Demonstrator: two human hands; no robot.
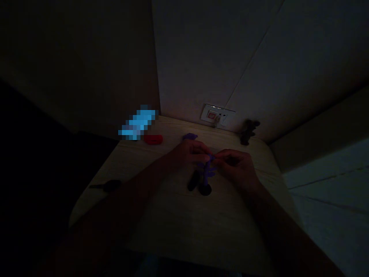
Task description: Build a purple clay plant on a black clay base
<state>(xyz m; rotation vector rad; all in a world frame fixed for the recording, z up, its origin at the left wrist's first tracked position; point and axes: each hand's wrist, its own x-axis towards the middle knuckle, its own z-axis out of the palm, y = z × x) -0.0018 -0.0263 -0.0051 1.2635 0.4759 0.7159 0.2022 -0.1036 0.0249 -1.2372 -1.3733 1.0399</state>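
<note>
In the dim light my left hand is closed in a pinch at the top of a purple branched piece. From the other side my right hand pinches at the same top end, its fingertips close to those of my left. The purple piece stands roughly upright on a dark round base, with short arms sticking out of its stem. Just left of the base lies a dark oblong object. Whether a separate small part sits between my fingertips is too dark to tell.
On the wooden tabletop are another purple piece, a red oblong object, a dark object with a thin shaft and a dark knobbly figure. A blurred bright screen glows at back left. A socket plate is on the wall.
</note>
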